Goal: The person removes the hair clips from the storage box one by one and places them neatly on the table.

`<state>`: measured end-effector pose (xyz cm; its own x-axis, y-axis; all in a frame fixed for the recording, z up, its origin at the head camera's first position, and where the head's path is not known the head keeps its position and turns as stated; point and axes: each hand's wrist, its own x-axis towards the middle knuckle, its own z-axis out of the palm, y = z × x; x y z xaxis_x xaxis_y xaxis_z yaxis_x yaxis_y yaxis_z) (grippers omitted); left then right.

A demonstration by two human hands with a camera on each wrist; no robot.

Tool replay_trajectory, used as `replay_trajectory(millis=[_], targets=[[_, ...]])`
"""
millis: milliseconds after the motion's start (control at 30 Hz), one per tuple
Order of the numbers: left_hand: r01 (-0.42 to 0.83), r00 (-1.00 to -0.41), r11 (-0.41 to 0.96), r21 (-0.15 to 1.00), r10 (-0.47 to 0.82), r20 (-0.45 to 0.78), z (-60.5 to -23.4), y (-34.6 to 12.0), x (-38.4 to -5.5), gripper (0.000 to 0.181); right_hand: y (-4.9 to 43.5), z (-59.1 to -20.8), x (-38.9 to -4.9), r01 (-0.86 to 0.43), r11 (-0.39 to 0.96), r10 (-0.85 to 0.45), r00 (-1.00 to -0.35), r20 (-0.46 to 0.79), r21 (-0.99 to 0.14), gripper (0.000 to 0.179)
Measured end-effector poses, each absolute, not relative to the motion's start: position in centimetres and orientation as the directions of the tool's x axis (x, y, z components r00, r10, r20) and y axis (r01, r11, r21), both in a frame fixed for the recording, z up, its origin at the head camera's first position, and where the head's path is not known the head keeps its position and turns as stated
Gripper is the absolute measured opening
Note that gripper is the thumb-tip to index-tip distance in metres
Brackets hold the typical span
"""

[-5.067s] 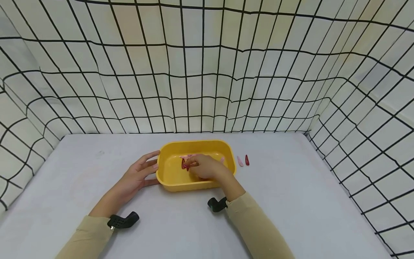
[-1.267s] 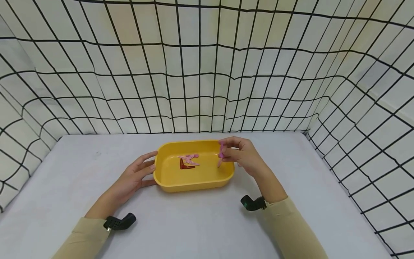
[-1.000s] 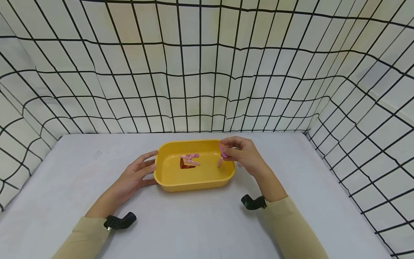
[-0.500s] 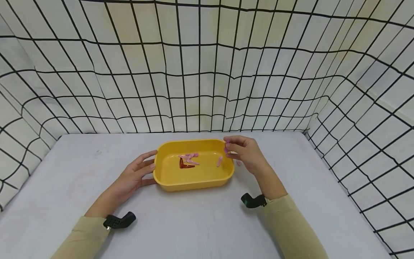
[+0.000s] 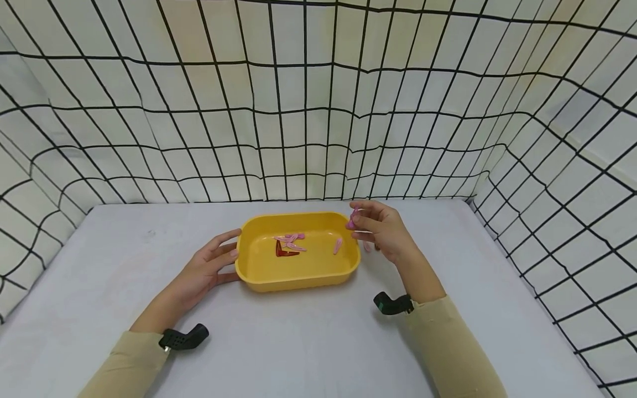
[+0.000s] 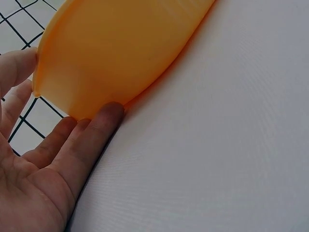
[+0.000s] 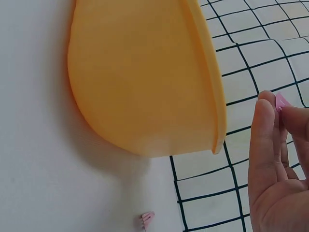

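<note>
A yellow tray (image 5: 298, 284) sits on the white table, and my left hand (image 5: 209, 265) touches its left end with fingers extended. In the left wrist view, the fingertips (image 6: 113, 110) rest against the tray's outer wall. My right hand (image 5: 380, 229) is raised by the tray's right rim, pinching a purple-pink hair clip (image 5: 352, 219) between thumb and fingers. Inside the tray lie several pink hair clips (image 5: 290, 239) in a small heap, with dark red clips (image 5: 286, 253) beside them. A single pink clip (image 5: 337, 246) lies apart near the right end.
On the table right of the tray, a pink clip (image 5: 367, 246) and a dark red one (image 5: 376, 247) lie partly hidden by my right hand. A black net (image 5: 306, 113) over white cloth encloses the back and sides of the table (image 5: 278, 342).
My right hand has come out of the tray with a purple-pink hair clip and shifted right and up, past the right rim. The left hand stays at the tray's left end.
</note>
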<state>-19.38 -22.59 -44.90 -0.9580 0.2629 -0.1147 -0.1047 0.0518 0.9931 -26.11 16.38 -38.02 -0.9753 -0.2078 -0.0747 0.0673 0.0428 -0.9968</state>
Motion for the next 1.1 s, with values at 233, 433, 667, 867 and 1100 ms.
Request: replay_trajectory(millis=[233, 433, 667, 867, 1100], targets=[[-0.102, -0.958, 0.053, 0.993, 0.263, -0.113, -45.0, -22.7, -19.5, 0.059, 17.1, -37.6, -26.2, 0.059, 0.055, -0.196, -0.978, -0.069, -0.997, 0.035], [-0.099, -0.956, 0.05, 0.994, 0.273, -0.109, -45.1, -22.8, -19.5, 0.059, 17.9, -37.5, -26.4, 0.065, 0.071, -0.174, -0.982, -0.076, -0.995, 0.034], [-0.106, -0.958, 0.05, 0.993, 0.263, -0.116, -44.9, -22.7, -19.4, 0.06, 18.8, -37.6, -26.7, 0.055, 0.09, -0.156, -0.985, -0.069, -0.994, 0.033], [-0.103, -0.959, 0.051, 0.993, 0.261, -0.113, -44.9, -22.8, -19.4, 0.06, 19.6, -37.6, -27.0, 0.054, 0.115, -0.121, -0.99, -0.068, -0.992, 0.033], [-0.101, -0.958, 0.047, 0.994, 0.264, -0.11, -45.0, -22.8, -19.5, 0.06, 20.6, -37.9, -27.5, 0.062, 0.16, -0.091, -0.993, -0.077, -0.985, 0.035]])
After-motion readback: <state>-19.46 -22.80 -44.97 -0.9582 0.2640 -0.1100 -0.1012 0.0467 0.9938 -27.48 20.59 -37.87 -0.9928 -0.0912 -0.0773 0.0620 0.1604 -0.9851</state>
